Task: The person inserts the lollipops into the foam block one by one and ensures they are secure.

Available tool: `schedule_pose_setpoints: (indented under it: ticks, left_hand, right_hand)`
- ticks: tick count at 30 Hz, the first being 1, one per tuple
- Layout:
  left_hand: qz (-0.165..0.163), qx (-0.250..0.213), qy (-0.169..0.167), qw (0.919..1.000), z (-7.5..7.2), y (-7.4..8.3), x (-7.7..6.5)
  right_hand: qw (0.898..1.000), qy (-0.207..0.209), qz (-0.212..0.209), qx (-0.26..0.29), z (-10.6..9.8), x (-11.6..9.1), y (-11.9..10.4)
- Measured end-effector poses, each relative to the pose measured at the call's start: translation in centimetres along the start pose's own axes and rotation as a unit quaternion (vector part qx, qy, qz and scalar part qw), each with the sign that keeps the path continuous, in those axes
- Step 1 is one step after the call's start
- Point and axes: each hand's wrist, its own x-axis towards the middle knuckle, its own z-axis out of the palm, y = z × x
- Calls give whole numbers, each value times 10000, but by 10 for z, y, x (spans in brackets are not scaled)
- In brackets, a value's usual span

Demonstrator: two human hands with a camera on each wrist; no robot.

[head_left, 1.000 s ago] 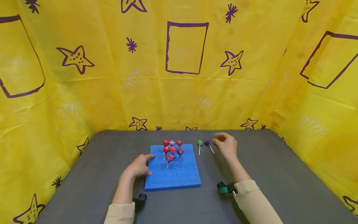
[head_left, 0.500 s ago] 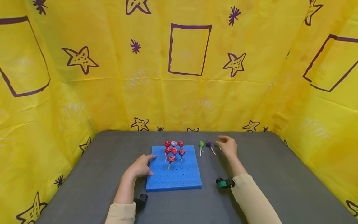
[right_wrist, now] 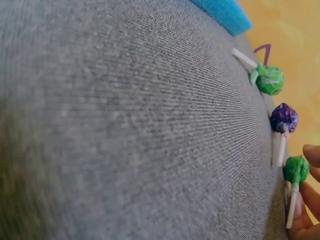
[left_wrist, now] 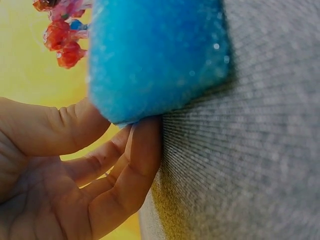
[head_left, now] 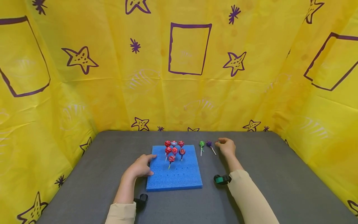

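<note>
My left hand (head_left: 140, 165) holds the left edge of a blue foam board (head_left: 181, 182); in the left wrist view its thumb and curled fingers (left_wrist: 142, 150) meet the foam's (left_wrist: 160, 55) edge. Several wrapped lollipops, such as a red one (head_left: 172, 159), stand upright in the board. Right of it, my right hand (head_left: 227, 147) pinches a green lollipop (right_wrist: 296, 170), mostly hidden behind the fingers in the head view. A purple lollipop (head_left: 209, 143) and another green lollipop (head_left: 202, 143) lie on the table beside that hand.
Small holes (head_left: 179, 174) dot the front part of the board. The grey table (head_left: 92, 186) is enclosed by a yellow patterned cloth (head_left: 184, 102) at the back and sides. A black wrist device (head_left: 222, 179) hangs at the right sleeve.
The right hand has shifted slightly, closing its fingers around the green lollipop, which showed beside them half a second ago. The left hand stays on the board's edge.
</note>
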Motion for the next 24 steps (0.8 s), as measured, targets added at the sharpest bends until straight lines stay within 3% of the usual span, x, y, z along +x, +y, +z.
schedule_pose_setpoints:
  ticks: [17,24]
  left_hand:
    - [30,-70,18,10000,0,1,-1]
    - [7,-105,30,9999,1,1,-1]
  right_hand:
    - [9985,120,-427,-318,3,2,10]
    - [9993,207,-259,-199,4,-1,10]
